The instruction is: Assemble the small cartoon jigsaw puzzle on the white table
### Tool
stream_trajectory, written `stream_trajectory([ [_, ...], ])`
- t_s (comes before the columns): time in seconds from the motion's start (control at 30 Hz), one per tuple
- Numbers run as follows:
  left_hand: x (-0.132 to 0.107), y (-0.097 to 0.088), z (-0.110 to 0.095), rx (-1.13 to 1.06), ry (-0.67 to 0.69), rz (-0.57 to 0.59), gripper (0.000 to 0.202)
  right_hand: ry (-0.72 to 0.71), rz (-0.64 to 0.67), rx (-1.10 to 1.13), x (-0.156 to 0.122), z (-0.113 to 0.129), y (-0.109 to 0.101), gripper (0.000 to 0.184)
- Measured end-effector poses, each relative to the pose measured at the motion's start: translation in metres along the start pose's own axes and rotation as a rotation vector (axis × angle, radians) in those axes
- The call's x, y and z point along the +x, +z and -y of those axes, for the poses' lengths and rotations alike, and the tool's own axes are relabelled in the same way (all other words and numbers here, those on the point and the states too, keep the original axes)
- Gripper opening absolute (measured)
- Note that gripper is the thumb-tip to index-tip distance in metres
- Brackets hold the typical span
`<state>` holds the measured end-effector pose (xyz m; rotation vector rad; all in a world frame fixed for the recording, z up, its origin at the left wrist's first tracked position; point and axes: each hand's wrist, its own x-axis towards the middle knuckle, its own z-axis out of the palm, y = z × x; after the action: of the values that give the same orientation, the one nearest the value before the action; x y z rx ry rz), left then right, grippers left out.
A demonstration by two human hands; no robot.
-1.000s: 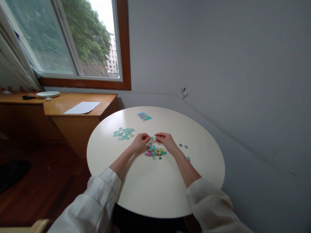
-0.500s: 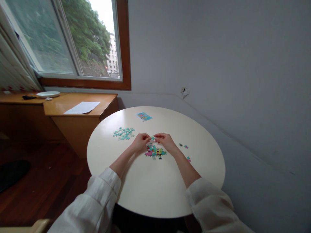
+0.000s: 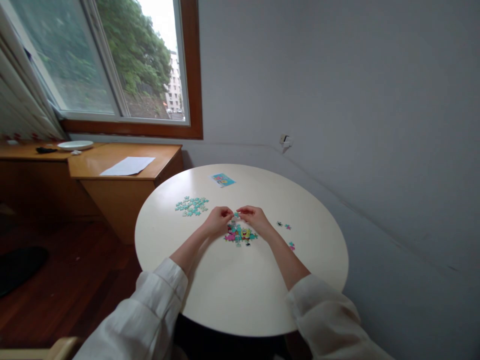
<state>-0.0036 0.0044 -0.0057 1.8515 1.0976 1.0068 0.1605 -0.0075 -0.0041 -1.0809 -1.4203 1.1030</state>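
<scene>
Obscuring hands (image 3: 218,221), seemingly pinching piece (image 3: 236,215), card (image 3: 223,180) beyond

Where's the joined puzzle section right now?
Head view, just below centre: the joined puzzle section lies on the round table, between the left hand and right hand, slightly nearer the wearer.

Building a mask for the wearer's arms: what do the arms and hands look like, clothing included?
Left sleeve and right sleeve: off-white, loose, creased cloth, no print visible, ending well short of the hands. Left hand and right hand: bare, no gloves; no watch or bracelet shows. Rings: too small to tell.
</scene>
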Motion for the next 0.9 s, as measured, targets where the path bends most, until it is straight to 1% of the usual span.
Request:
stream_trajectory([
  [0.2, -0.001, -0.001, -0.001, 0.083, -0.004, 0.004, 0.016, -0.016, 0.01, -0.035, 0.002, -0.005, 0.001, 0.023],
  [0.5, -0.001, 0.002, 0.005, 0.21, -0.039, -0.018, 0.017, -0.042, 0.026, -0.127, 0.004, -0.01, 0.0, 0.022],
  [0.67, -0.002, 0.002, 0.002, 0.259, -0.053, -0.016, 0.018, -0.057, 0.025, -0.185, 0.004, -0.011, -0.001, 0.018],
  [0.9, -0.003, 0.001, -0.002, 0.322, -0.082, -0.022, 0.018, -0.077, 0.013, -0.263, 0.006, -0.014, -0.002, 0.016],
])
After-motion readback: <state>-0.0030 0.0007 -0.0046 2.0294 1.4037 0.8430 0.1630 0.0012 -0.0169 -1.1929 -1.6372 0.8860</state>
